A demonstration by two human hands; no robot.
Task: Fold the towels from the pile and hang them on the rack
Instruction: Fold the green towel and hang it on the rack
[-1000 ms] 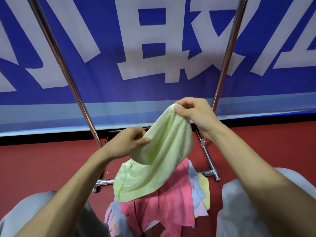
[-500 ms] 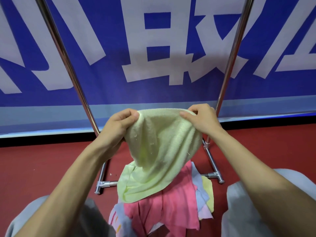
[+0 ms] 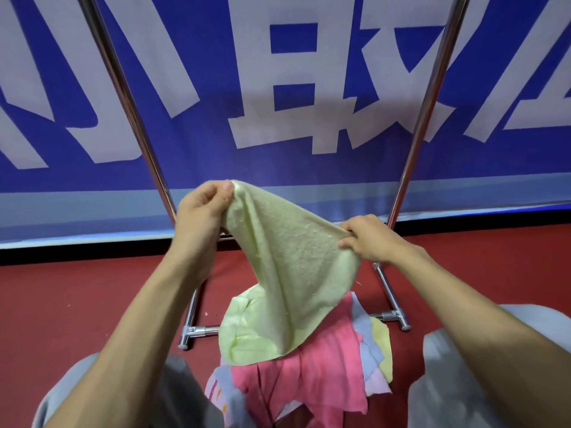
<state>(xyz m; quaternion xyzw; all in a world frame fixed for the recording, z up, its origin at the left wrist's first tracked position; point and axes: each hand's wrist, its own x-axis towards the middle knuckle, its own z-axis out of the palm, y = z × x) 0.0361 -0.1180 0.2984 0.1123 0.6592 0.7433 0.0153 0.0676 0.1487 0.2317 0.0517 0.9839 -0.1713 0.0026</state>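
A pale green towel hangs between both hands above the pile. My left hand pinches its upper left corner, held higher. My right hand grips the top edge lower, at the right. The towel's bottom end droops onto the pile of towels on the floor, where a pink towel lies on top with light blue, yellow and patterned ones around it. The metal rack's two slanted poles rise behind; its top bar is out of view.
The rack's chrome base feet rest on the red floor just beyond the pile. A blue banner with large white characters fills the background. My grey-clad knees flank the pile on both sides.
My left hand has lifted its corner of the green towel higher, while my right hand has dropped lower and moved right, stretching the top edge into a slant.
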